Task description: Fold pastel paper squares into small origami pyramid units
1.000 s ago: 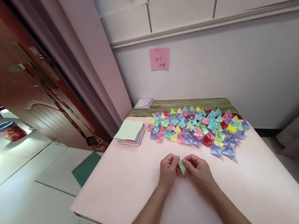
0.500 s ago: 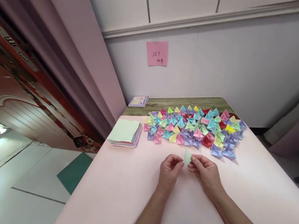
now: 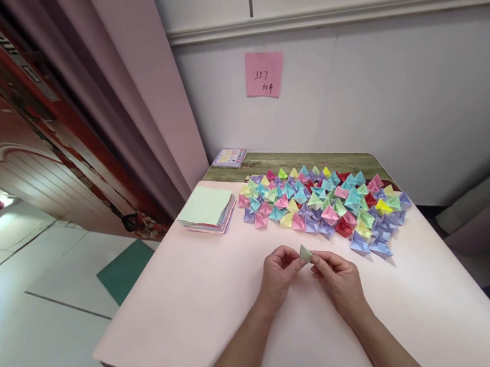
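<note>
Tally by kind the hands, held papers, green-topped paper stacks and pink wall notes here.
Hands, left hand and right hand: 2
Held green paper: 1
Green-topped paper stack: 1
Pink wall note: 1
Total: 5

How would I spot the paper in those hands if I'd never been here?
Start at the pink table, then look this side of the folded papers. There the left hand and right hand meet at a small, pale green paper. Unlike its neighbours, it's held, not lying on the table.
</note>
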